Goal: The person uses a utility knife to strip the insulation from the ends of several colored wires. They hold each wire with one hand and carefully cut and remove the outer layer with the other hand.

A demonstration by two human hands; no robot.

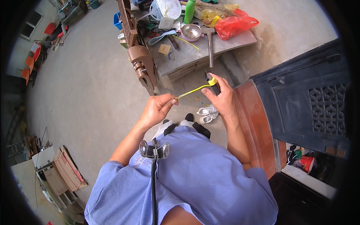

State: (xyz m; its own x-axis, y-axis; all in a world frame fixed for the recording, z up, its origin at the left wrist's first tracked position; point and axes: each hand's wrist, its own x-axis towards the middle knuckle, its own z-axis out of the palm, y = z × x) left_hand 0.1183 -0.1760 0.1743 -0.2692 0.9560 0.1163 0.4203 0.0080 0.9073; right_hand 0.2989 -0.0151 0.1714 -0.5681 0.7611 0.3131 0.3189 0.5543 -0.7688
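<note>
My left hand [157, 109] pinches a thin yellow wire [194, 90] between thumb and fingertips. Near those fingertips the wire looks doubled, with an orange-brown bit at the pinch. From there it stretches to a pair of pliers [214, 84] with black and yellow grips. My right hand [226, 101] holds these pliers, their metal jaws pointing up and away from me. The wire's far end meets the yellow collar of the grips; whether the thumb or the tool pins it cannot be seen. Both hands are raised in front of my body, above the floor.
Ahead, a stone-like slab [180, 60] carries a hammer [210, 46] with its handle overhanging, a metal bowl [191, 31], a green bottle [190, 11] and a red plastic bag [234, 24]. Brown metalwork [142, 63] stands left of it. White shoes [208, 114] lie on the floor.
</note>
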